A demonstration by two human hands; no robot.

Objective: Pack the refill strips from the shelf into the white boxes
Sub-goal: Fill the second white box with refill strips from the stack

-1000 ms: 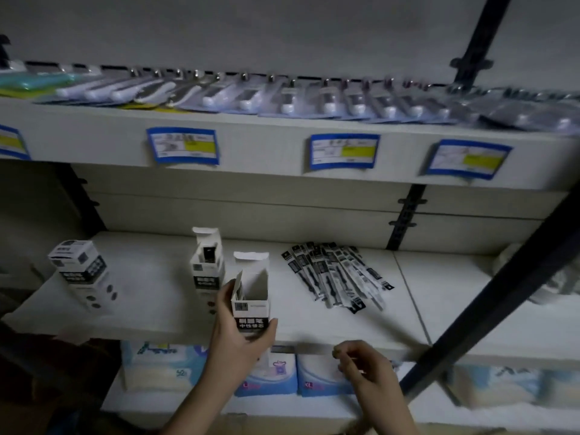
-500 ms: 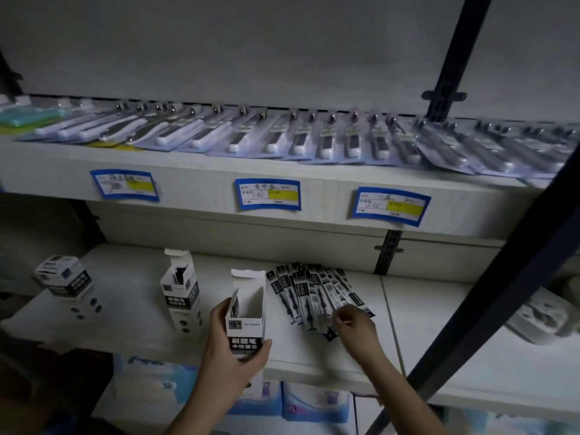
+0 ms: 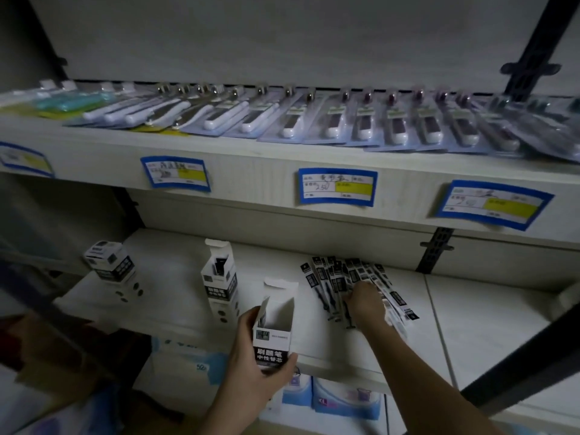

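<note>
Two hands out, left hand gripping open white box, right hand curled onto refill strips

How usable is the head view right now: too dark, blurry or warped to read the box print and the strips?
Head view: dim overall, dark at corners. Large print on the held white box reads clearly; the left hand is sharp. Refill strips under the right hand show as a pile, their print too small. Price labels are smeared; the upper shelf bows from wide-angle distortion.
</note>
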